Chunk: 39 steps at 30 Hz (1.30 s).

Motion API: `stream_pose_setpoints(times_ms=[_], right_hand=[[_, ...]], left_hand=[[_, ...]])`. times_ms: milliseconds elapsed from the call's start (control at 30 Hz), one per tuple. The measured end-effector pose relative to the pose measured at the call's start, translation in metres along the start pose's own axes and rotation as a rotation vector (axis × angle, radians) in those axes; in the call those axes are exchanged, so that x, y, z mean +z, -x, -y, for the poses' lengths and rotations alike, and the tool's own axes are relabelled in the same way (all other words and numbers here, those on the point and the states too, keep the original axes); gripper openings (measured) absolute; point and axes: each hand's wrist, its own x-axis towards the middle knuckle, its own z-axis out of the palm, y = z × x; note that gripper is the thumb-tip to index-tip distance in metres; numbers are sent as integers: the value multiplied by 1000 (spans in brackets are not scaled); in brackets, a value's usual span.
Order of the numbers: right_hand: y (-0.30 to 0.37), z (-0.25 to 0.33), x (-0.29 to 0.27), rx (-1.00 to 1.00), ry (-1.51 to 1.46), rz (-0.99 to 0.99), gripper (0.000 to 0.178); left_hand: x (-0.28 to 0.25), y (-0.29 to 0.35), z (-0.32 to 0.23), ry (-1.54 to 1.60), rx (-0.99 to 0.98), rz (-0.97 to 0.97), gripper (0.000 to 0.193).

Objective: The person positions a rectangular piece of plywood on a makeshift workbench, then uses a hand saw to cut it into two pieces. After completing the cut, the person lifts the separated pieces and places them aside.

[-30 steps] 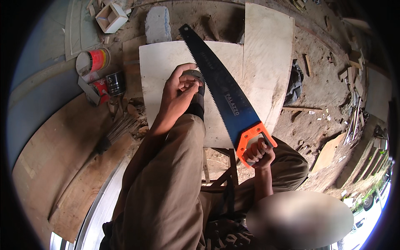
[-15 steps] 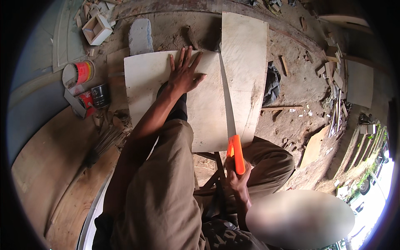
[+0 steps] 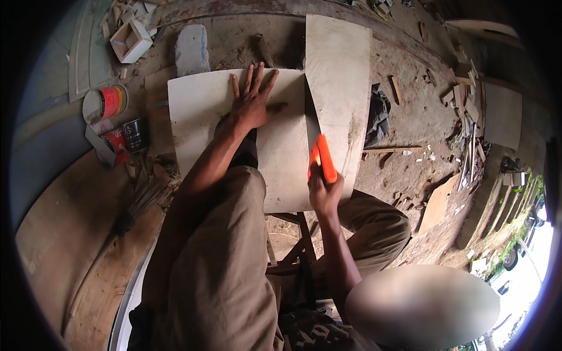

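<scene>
A pale plywood sheet [image 3: 281, 146] lies before me, its far right part reaching well beyond the left part's edge. My left hand [image 3: 253, 105] presses on its left part with fingers spread, and my left foot, in dark footwear [image 3: 246, 151], rests on it below that wrist. My right hand [image 3: 325, 187] is wrapped round the orange handle [image 3: 326, 159] of a handsaw. The saw's blade [image 3: 313, 114] runs away from me along a line in the sheet, by the inner corner at its far edge. The blade's tip is hidden there.
Paint cans [image 3: 111, 100] stand on the left near an open wooden box [image 3: 131, 41]. A grey slab [image 3: 192, 49] lies beyond the sheet. Wood offcuts [image 3: 465, 111] litter the dirt floor at right, with a black plastic bag [image 3: 377, 114] beside the sheet. A wooden stand [image 3: 301, 240] shows underneath.
My right hand has pushed the saw forward, away from me, so its handle now sits over the sheet instead of at the near edge. My left hand stays pressed in place.
</scene>
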Motion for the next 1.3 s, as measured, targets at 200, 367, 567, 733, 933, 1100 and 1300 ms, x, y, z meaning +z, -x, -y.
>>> stream_pose_setpoints(times_ms=[200,367,567,733,933,1100,1300], right_hand=[[-92,35,16,177,-282,374,34],[-75,11,17,94,-173,287,34],[6,5,-5,81,67,293,34],[140,-37,-79,-168,245,355,11],[106,-42,-55,131,-111,174,31],[-20,-16,-2,191,-341,176,33],[-82,13,10,194,-302,237,26]], left_hand=[[-4,-3,-1,58,-15,23,97],[-7,-6,-3,38,-50,78,97],[-3,-1,1,-107,-83,95,94],[4,-3,-2,-11,-50,-22,93],[8,-2,1,-67,-37,-58,94],[2,-7,-3,-31,-37,-41,97],[4,-2,-3,-56,-44,24,98]])
